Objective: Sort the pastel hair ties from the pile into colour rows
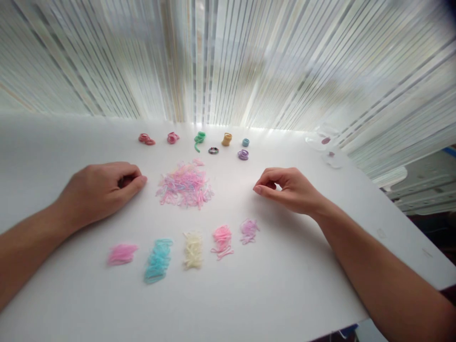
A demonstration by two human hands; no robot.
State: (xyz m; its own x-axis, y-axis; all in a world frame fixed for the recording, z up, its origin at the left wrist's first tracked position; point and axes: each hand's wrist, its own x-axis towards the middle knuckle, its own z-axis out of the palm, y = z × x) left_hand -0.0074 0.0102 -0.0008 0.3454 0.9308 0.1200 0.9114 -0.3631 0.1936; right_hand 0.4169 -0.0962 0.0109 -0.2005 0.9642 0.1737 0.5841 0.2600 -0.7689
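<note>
My left hand (103, 192) rests on the white table, left of a mixed heap of small pastel rubber bands (185, 185). Its fingers are curled in and I see nothing in them. On the heap's other side is my right hand (288, 190), thumb and fingertips drawn together, with nothing visible between them. Sorted piles lie nearer me: pink bands (122, 254), blue bands (159, 260), cream bands (193, 250), salmon-pink bands (222, 241) and lilac bands (249, 231). The lilac pile is closest to my right hand. Neither hand touches a pile.
Along the back are coiled bands: red (146, 139), pink (173, 137), green (200, 137), tan (226, 139), blue (245, 142) and purple (243, 155). A dark beaded ring (213, 150) lies among them. Clear plastic pieces (332, 160) sit back right, before a striped curtain (228, 61).
</note>
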